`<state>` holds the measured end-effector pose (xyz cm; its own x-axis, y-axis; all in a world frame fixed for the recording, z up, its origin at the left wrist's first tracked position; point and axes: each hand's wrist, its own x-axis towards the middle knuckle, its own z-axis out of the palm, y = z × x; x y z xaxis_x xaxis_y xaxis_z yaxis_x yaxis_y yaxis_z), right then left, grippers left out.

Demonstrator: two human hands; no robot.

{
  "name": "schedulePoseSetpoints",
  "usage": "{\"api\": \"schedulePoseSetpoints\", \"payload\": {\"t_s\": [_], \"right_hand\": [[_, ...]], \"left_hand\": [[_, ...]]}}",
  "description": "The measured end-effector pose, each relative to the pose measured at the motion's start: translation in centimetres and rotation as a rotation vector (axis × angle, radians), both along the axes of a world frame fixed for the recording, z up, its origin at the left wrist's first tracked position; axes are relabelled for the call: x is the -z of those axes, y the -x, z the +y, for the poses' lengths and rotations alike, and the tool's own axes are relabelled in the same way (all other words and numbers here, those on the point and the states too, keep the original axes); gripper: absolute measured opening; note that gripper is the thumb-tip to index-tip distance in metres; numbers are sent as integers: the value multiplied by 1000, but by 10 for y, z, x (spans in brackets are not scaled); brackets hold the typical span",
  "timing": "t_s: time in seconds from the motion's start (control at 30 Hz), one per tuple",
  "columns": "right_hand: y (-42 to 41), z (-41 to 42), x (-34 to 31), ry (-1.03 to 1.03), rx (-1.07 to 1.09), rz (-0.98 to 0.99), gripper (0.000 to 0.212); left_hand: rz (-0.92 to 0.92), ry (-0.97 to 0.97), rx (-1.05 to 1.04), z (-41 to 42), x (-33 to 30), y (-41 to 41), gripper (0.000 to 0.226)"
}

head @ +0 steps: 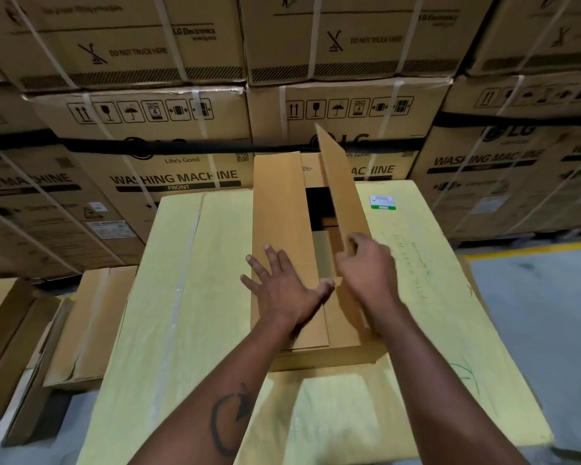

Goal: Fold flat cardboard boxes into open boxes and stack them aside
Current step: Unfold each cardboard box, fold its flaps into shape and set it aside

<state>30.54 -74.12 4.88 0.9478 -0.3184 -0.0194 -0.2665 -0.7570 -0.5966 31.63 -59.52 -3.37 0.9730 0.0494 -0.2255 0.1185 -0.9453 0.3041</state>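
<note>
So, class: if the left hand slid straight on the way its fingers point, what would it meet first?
The left hand lies flat on the folded-down flap; it would likely run along that bare cardboard to its far edge.

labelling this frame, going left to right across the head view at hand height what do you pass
brown boxes on the floor → bare left part of the yellow-wrapped package → left hand flat on the folded-down flap → right hand gripping the raised flap → handwriting on the wrap → grey floor
</note>
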Motion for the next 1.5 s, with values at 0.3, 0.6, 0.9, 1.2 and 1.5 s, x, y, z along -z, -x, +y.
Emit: {"api": "schedulePoseSetpoints", "payload": {"t_s": [0.3, 0.6, 0.9, 1.2, 1.5], "right_hand": [[7, -143, -9, 183, 248, -7, 36], [-2, -133, 107, -49, 192, 469, 42], [-22, -111, 71, 127, -16, 474, 113], [0, -78, 94, 348, 49, 361, 95], [-1, -75, 90, 662, -143, 206, 95]], "left_hand": [[46, 154, -118, -5, -24, -5, 118], [-29, 513, -204, 14, -38, -10, 103], [119, 1302, -489, 113, -92, 10, 54], [84, 819, -742, 184, 18, 26, 23], [185, 539, -534, 118, 90, 20, 61]]}}
